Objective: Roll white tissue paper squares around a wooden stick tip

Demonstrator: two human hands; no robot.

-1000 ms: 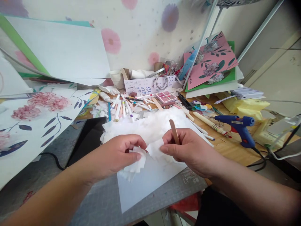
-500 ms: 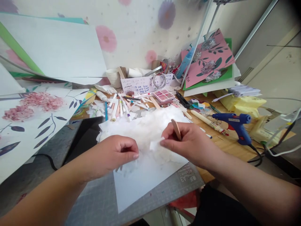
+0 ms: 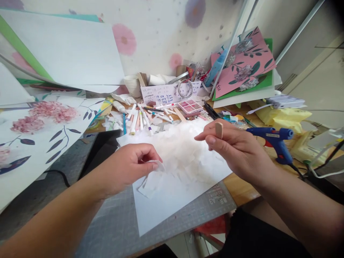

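My left hand [image 3: 131,165] pinches a few thin pieces of white tissue paper [image 3: 150,184] between thumb and fingers, above a white paper sheet [image 3: 158,215]. A flat wooden craft stick [image 3: 219,129] is gripped in my right hand [image 3: 236,148], its rounded end pointing up. The right index finger stretches left, over the edge of a loose heap of white tissue pieces [image 3: 185,147] spread on the sheet. Below the sheet lies a grey cutting mat [image 3: 113,225].
Markers [image 3: 139,120] and a pink palette [image 3: 189,106] lie behind the heap. A blue glue gun [image 3: 276,138] rests at the right. Paper cups [image 3: 132,86] stand at the back. Flower artwork [image 3: 51,125] is at the left, and a pink picture [image 3: 247,68] leans at the back right.
The white scrap at my right fingertips is gone from them, and that hand has moved right. Tissue pieces now show clearly in my left hand. The view has shifted slightly.
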